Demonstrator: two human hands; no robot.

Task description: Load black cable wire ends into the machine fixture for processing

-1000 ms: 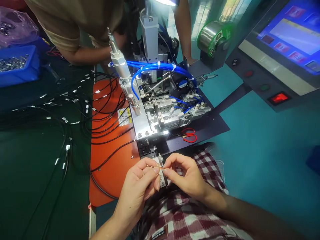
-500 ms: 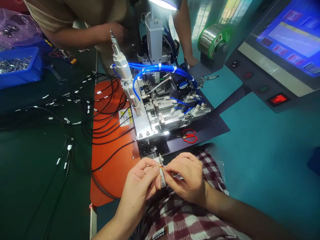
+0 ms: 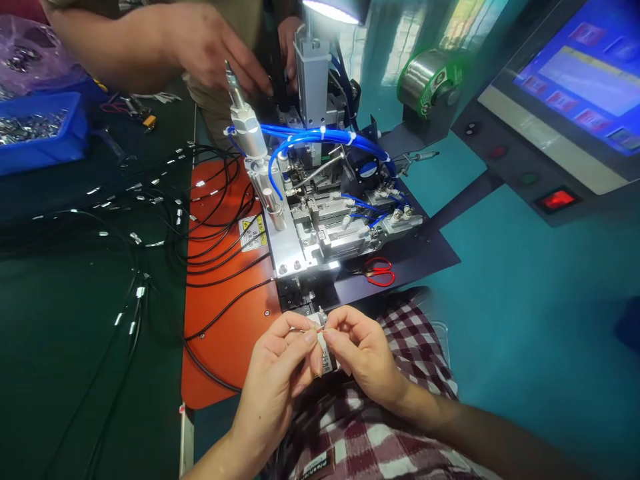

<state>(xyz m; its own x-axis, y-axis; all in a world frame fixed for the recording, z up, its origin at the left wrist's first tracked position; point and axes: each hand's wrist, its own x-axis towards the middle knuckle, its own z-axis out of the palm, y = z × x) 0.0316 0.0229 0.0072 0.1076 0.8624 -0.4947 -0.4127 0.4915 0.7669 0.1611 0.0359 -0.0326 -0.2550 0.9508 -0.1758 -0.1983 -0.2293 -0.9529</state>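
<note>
My left hand is closed in a pinch around thin coloured wires. From the other side, my right hand pinches the wires' ends between thumb and forefinger. The fingertips of both hands are only a little apart, and reddish and yellowish strands show between them. Just beneath the fingers is a pale labelled block at the front of the machine. Beyond the hands stands the soldering machine with its metal slides and blue air tubes.
Black cables with metal-tipped ends spread across the orange plate and green table. Red-handled scissors lie right of the machine. A solder spool, control panel and blue parts bin surround it. A co-worker's hand is behind.
My right hand has turned slightly, its fingers shifting on the wires, while my left hand stays nearly still. The co-worker's arm has moved, and a hand now reaches towards the machine's rear.
</note>
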